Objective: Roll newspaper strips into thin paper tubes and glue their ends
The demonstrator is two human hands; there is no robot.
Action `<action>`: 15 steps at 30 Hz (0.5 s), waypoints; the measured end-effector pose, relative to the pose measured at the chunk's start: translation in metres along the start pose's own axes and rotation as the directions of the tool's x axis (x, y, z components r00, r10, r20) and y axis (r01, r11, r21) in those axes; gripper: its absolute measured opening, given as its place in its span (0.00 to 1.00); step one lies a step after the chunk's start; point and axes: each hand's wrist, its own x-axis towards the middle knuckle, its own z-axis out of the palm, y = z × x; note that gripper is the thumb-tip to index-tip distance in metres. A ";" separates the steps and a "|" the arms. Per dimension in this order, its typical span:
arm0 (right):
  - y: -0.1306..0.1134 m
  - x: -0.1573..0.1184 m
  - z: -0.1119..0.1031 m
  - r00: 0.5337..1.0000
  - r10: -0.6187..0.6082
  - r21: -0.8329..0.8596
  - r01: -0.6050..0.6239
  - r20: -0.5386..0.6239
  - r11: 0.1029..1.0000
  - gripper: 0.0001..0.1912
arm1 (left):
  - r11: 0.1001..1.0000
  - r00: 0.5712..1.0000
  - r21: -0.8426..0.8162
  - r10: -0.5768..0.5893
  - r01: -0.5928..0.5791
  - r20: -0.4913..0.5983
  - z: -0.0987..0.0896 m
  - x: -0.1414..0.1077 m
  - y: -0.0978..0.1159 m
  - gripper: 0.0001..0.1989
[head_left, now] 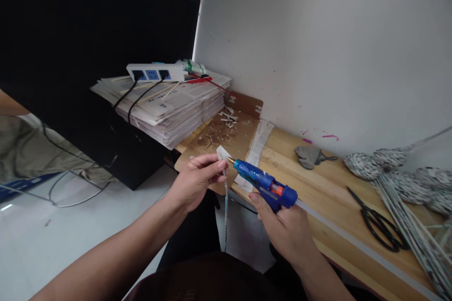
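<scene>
My left hand point(197, 178) pinches the upper end of a thin rolled paper strip point(226, 211), which hangs down below the fingers. A small pale flap point(222, 152) of it sticks up above the fingertips. My right hand point(287, 225) is wrapped round the handle of a blue glue gun point(259, 179), whose nozzle points left at the flap, close to my left fingertips. A long whitish glue stick point(353, 235) runs out of the gun's rear toward the lower right.
A power strip point(155, 73) lies on stacked newspapers point(183, 113) at the left. Brown cardboard point(240, 127) with paper scraps, a grey cloth-like item point(309, 156), black scissors point(381, 225) and woven paper bundles point(363, 164) lie on the wooden table point(339, 197). Someone's clothed leg point(21, 150) is far left.
</scene>
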 end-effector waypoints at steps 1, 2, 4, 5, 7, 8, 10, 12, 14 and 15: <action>0.000 0.000 0.000 1.000 0.000 -0.003 0.000 -0.001 1.000 0.07 | 1.000 1.000 0.002 0.002 -0.002 0.005 0.000 0.000 0.000 0.06; 0.000 0.000 0.000 1.000 -0.001 -0.007 0.001 -0.001 1.000 0.08 | 1.000 1.000 0.000 0.004 -0.004 0.009 -0.001 0.000 0.000 0.06; -0.001 0.001 0.001 1.000 -0.005 -0.019 0.005 0.001 1.000 0.08 | 1.000 1.000 -0.005 0.006 -0.006 0.015 -0.002 0.000 -0.001 0.06; -0.002 0.001 0.001 1.000 -0.011 -0.023 0.011 0.006 1.000 0.08 | 1.000 1.000 -0.009 0.006 -0.006 0.017 -0.003 0.001 -0.001 0.06; -0.004 0.003 0.001 1.000 -0.025 -0.030 0.026 0.017 0.999 0.08 | 1.000 1.000 -0.017 0.004 -0.004 0.013 -0.004 0.001 -0.002 0.07; -0.005 0.004 0.001 0.999 -0.033 -0.034 0.034 0.018 0.999 0.08 | 1.000 1.000 -0.019 0.003 -0.003 0.010 -0.004 0.001 -0.002 0.07; -0.007 0.006 0.001 0.999 -0.043 -0.046 0.043 0.007 0.998 0.09 | 1.000 1.000 -0.014 0.002 -0.002 0.007 -0.005 0.000 -0.002 0.07; -0.008 0.007 0.002 0.999 -0.054 -0.064 0.054 0.002 0.996 0.09 | 1.000 1.000 -0.003 0.002 -0.002 0.010 -0.006 0.000 -0.002 0.07; -0.009 0.007 0.003 0.998 -0.066 -0.090 0.067 0.012 0.994 0.10 | 1.000 1.000 0.000 0.001 -0.001 0.011 -0.007 -0.001 -0.002 0.07; -0.009 0.007 0.003 0.998 -0.067 -0.108 0.069 0.019 0.992 0.10 | 1.000 1.000 -0.003 0.000 0.000 0.008 -0.008 -0.001 -0.002 0.07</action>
